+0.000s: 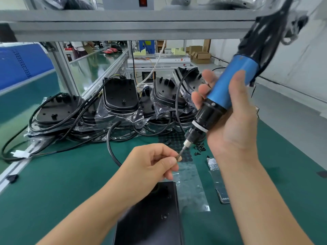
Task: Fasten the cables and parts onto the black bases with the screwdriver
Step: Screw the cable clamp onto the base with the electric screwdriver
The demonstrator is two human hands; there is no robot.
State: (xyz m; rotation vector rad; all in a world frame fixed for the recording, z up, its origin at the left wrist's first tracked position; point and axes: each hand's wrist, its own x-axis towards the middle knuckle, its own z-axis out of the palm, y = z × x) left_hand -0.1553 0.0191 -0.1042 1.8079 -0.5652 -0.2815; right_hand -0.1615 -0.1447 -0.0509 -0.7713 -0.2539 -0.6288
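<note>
Black bases [122, 96], many still in clear plastic bags and trailing black cables [109, 144], lie heaped at the far side of the green mat [53, 183], from the left edge of the bench across to behind the screwdriver. Nearer the person, low in the middle of the view, a flat black rectangular base [154, 214] rests on the mat, partly covered by the left forearm. Above it the left hand [150, 165] has its fingers curled, thumb and forefinger pinched together right at the tip of the screwdriver bit [181, 152]; whatever small thing they may hold is too small to make out. Just right of that hand lies a clear sheet of round black pads [191, 184], and beyond it a small scatter of black screws [200, 149]. On the right, the right hand [230, 121] is wrapped around the blue-and-black electric screwdriver [228, 85], thumb across the blue barrel, holding it tilted with the bit pointing down and left, raised above the mat.
</note>
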